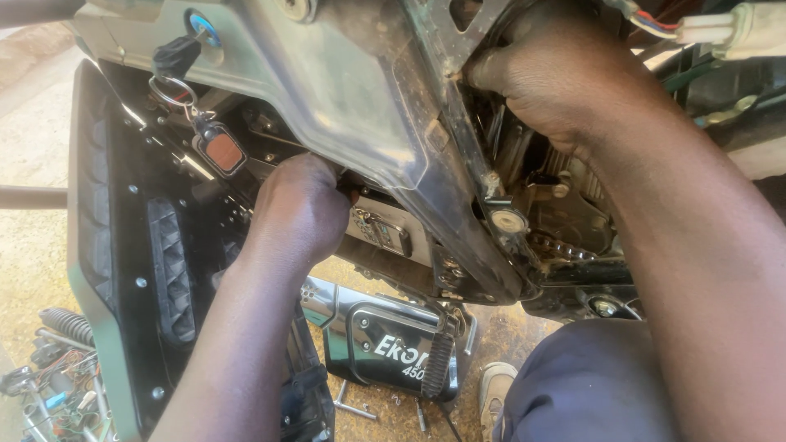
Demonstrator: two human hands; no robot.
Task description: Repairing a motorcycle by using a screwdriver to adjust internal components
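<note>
Grey frame panel [360, 98] separates both hands, key fob [223, 151] dangling beside.

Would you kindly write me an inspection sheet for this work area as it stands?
Surface: sandy ground below.
Job's things: grey body panel over an exposed engine.
Clutter: black cover and loose bolts on the ground.
Hands: left hand reaches under the panel; right hand reaches behind the frame; what they grip is hidden.
Cables: white connector with wires; wire bundle.
Surroundings: key with fob hanging.
</note>
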